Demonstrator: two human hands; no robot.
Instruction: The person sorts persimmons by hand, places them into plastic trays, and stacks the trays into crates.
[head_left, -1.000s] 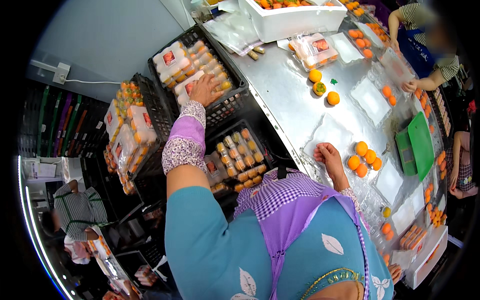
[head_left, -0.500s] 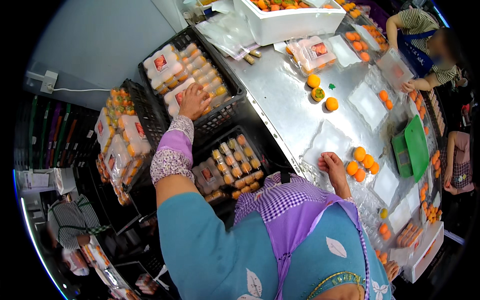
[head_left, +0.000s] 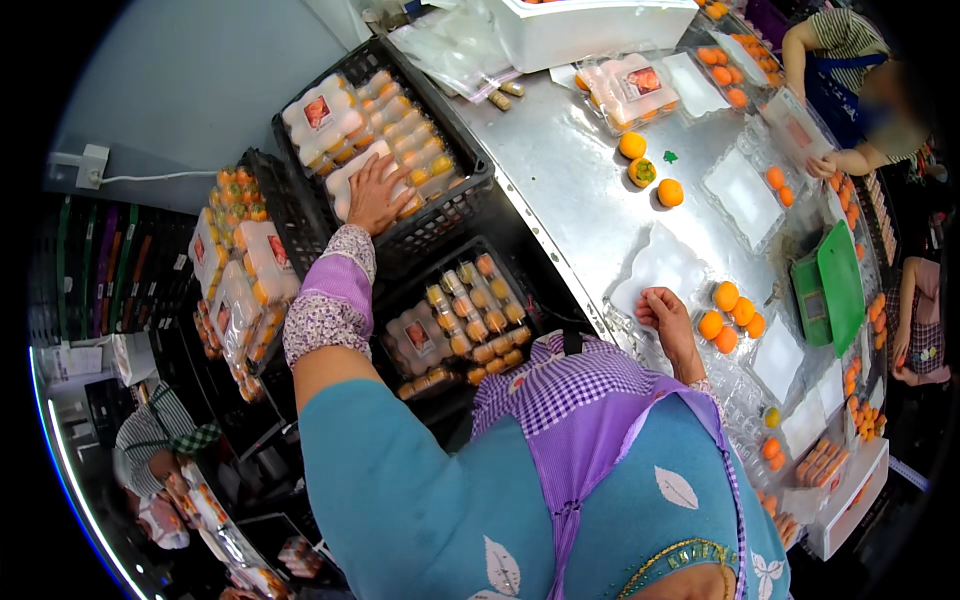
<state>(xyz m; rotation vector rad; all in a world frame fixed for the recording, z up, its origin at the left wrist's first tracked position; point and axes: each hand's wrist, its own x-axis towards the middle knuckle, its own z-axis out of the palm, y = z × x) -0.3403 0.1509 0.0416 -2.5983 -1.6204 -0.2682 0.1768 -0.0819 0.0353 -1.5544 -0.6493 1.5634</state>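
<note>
My left hand (head_left: 378, 195) lies with fingers spread on a clear-lidded fruit pack (head_left: 341, 190) inside a black plastic crate (head_left: 440, 212). More packs of orange fruit fill that crate, one with a red picture label (head_left: 318, 112). Over the metal table, my right hand (head_left: 664, 318) has its fingers curled in, with nothing seen in it. It is at the near edge of a white padded sheet (head_left: 662, 268). Close by on its right sits a cluster of persimmons (head_left: 742, 311).
Below the first crate stands another black crate (head_left: 395, 388) of packs; stacked packs (head_left: 270, 262) rise at the left. A white foam box (head_left: 590, 32), a labelled pack (head_left: 630, 90) and a green basket (head_left: 832, 290) stand on the table (head_left: 560, 180). A co-worker (head_left: 850, 85) handles a lid opposite.
My left hand has shifted slightly left and down in view, its fingers spreading wider on the pack. My right hand has curled a little more. The co-worker's lid has tilted and moved.
</note>
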